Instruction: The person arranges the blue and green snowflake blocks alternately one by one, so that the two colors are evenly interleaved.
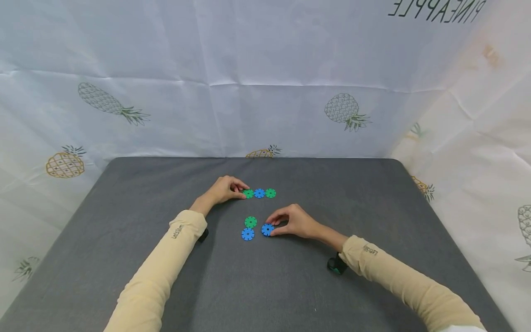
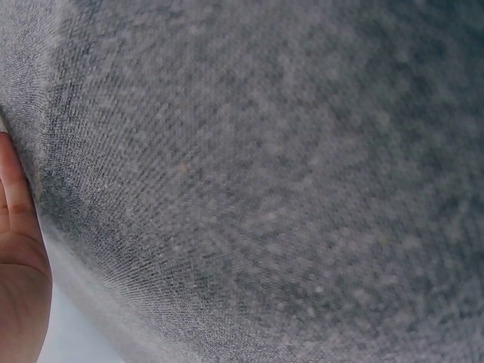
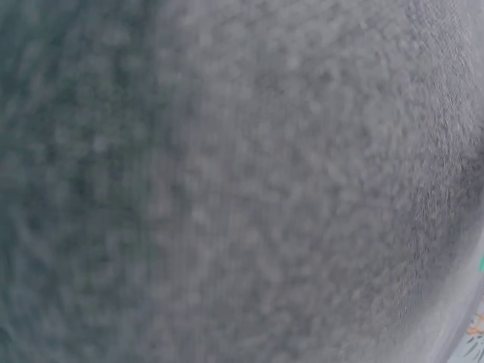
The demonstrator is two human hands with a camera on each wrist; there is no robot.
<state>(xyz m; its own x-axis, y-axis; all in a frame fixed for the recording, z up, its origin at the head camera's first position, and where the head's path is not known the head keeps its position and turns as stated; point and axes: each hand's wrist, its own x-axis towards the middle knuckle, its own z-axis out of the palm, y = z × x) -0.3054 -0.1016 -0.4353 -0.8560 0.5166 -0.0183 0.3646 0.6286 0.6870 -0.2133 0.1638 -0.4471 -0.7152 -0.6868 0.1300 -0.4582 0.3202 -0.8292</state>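
Observation:
In the head view, my left hand (image 1: 225,190) pinches the edge of a green notched disc (image 1: 249,193) at the left end of a short row. A blue notched disc (image 1: 259,193) and a second green disc (image 1: 270,193) continue that row to the right. Nearer the front, my right hand (image 1: 297,222) holds another blue disc (image 1: 267,229) between thumb and fingers. Just left of it lie a green disc (image 1: 250,222) and a blue disc (image 1: 247,234), edge to edge. The left wrist view shows part of the left hand (image 2: 19,257); neither wrist view shows what is held.
A dark grey cloth covers the table (image 1: 137,221). White fabric with pineapple prints (image 1: 232,115) hangs behind it and along both sides. Black devices are strapped at the wrists, the right one (image 1: 337,264) showing most clearly.

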